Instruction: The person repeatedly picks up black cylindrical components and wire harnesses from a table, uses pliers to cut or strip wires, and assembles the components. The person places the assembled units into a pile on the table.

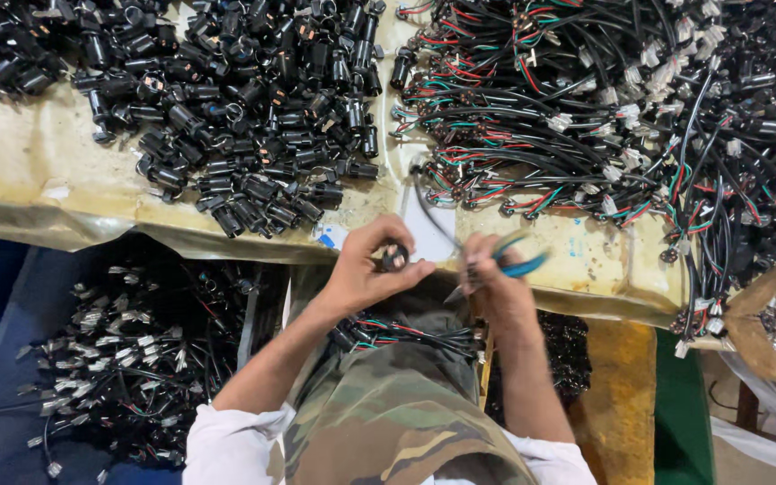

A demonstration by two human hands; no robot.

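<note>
Since the worktop (38, 171) is covered with tan sheeting, parts lie in sorted heaps: wire harnesses (604, 117) over the right half to the right edge, black cylindrical sockets (244, 117) over the left and middle. Bare sheet shows only along the near edge, where the hands work. More finished harnesses (119, 359) lie below the near edge, left. Left hand (365, 269) pinches one black socket (394, 258) just off the near edge, cable (428, 211) trailing up to the pile. Right hand (491, 278) is closed around blue-handled pliers (518, 262), blurred, tips beside the socket.
</note>
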